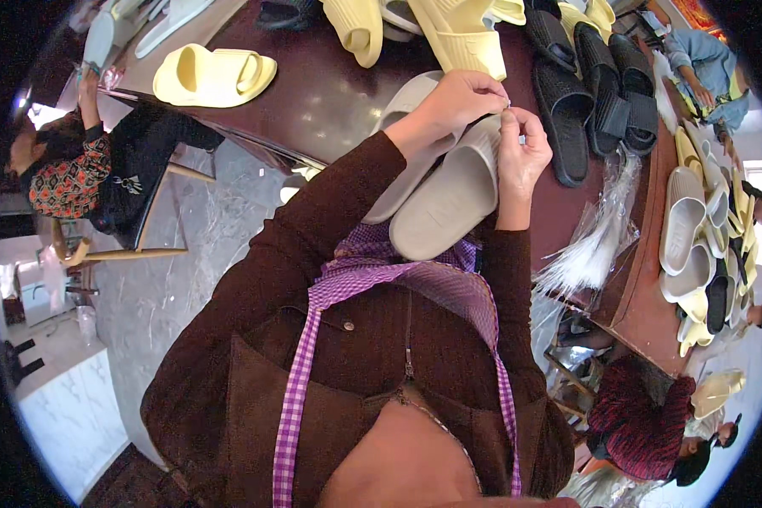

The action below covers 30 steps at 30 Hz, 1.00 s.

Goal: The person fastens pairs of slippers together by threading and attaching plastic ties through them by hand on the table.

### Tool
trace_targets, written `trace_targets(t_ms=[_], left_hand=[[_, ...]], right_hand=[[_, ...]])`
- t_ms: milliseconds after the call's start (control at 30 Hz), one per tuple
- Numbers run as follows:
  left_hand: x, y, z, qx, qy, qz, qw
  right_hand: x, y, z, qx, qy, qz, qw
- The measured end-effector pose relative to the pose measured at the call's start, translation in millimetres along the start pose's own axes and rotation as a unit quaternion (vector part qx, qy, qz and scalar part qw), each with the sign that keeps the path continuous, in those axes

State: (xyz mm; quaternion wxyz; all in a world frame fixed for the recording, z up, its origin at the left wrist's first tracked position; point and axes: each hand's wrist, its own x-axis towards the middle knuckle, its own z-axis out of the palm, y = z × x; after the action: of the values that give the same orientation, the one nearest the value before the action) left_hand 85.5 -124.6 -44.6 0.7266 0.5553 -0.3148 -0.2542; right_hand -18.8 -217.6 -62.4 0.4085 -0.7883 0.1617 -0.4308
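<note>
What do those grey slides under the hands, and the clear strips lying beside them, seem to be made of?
Grey slides: probably moulded foam or soft rubber; matte, seamless, thick-soled. Clear strips: likely thin plastic film; they are see-through and catch glints of light.

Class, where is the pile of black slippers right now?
Head view: the black slippers lie on the dark table, just right of the right hand.

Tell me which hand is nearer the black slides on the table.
Right. The right hand is just beside the black slides, pinching something small over the grey slides. The left hand sits farther over, on the grey pair's other side.
</note>
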Motion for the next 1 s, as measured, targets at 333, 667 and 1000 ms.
trace_targets(t_ms=[333, 667, 1000], left_hand=[[0, 9, -10, 0.058, -0.068, -0.018, 0.996], [-10, 11, -12, 0.177, -0.017, 0.043, 0.983], [-95, -11, -91, 0.27, 0.128, -0.005, 0.954]], right_hand=[[2, 8, -1, 0.002, -0.026, -0.031, 0.999], [6, -28, -9, -0.07, -0.004, -0.13, 0.989], [-76, -62, -19, -0.092, -0.213, 0.005, 0.973]])
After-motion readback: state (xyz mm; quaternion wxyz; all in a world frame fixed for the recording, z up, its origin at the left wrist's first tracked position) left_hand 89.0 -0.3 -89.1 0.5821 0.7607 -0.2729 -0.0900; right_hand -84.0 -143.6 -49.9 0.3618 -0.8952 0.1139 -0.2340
